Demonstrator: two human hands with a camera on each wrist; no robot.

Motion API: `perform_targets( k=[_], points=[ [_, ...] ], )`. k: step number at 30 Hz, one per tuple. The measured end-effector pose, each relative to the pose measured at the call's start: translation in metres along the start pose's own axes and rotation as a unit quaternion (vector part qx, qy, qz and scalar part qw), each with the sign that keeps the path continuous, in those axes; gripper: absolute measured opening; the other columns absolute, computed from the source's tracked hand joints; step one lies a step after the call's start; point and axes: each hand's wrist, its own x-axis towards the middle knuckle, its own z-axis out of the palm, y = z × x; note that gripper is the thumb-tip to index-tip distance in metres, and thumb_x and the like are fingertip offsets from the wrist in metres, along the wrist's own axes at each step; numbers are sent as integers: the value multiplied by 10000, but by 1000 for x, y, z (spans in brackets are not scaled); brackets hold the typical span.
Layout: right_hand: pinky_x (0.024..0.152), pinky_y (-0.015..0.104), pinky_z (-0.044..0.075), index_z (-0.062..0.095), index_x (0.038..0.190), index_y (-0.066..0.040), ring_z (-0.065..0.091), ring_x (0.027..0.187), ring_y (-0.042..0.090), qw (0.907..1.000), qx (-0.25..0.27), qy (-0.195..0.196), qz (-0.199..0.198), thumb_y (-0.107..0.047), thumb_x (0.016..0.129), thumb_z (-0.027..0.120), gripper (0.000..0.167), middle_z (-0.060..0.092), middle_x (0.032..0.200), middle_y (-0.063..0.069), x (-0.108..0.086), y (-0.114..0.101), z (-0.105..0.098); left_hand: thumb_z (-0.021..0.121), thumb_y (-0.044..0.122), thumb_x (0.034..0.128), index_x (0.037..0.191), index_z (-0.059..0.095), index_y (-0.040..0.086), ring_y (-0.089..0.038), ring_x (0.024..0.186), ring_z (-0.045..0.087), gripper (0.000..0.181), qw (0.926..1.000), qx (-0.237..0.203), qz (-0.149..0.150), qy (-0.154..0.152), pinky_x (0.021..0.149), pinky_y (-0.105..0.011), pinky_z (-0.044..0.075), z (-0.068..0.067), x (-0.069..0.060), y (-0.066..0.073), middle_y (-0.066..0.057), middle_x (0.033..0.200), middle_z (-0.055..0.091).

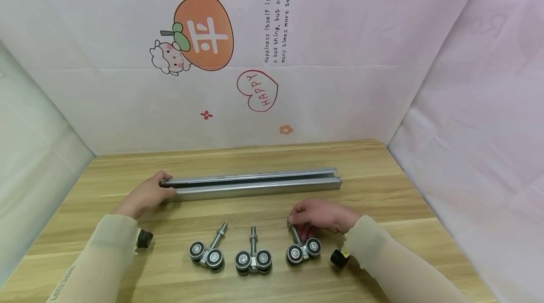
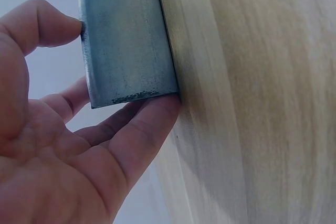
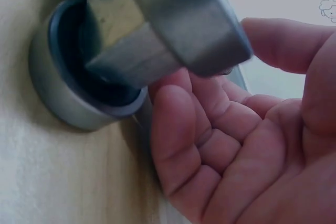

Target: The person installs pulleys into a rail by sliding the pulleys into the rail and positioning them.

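A metal C-shaped rail lies lengthwise on the table, its slot facing up. My left hand grips its left end; in the left wrist view the thumb touches one edge of the rail and a finger lies against its end. My right hand pinches the threaded bolt of the rightmost trolley roller, whose wheels are toward me. Close up, a roller wheel covers part of the right fingers. Two like trolley rollers, a middle one and a left one, lie in a row beside it.
The wood-grain table ends at a white printed cloth behind the rail. More white cloth stands to the left and right. A black wrist device sits below the left cuff and another below the right.
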Motion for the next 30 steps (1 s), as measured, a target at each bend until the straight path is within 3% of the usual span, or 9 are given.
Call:
perform_targets(
  k=[21,30],
  points=[
    [657,360,529,665,1030,-9,653,738,248,9994,337,97,80,-243,996,615,242,678,859,149,-6,2,3,608,263,965,1415,391,-53,-408,1116,502,592,10000,-6,60,-48,915,-564,404,-1,-3,1,-320,1348,485],
    [677,363,536,631,1055,21,670,773,256,9965,824,-98,36,-209,1005,592,239,698,936,193,-6,4,2,608,270,963,1427,384,-49,-412,1134,494,606,10000,-58,38,-63,921,-562,403,-1,-2,0,-325,1366,468]
  ],
)
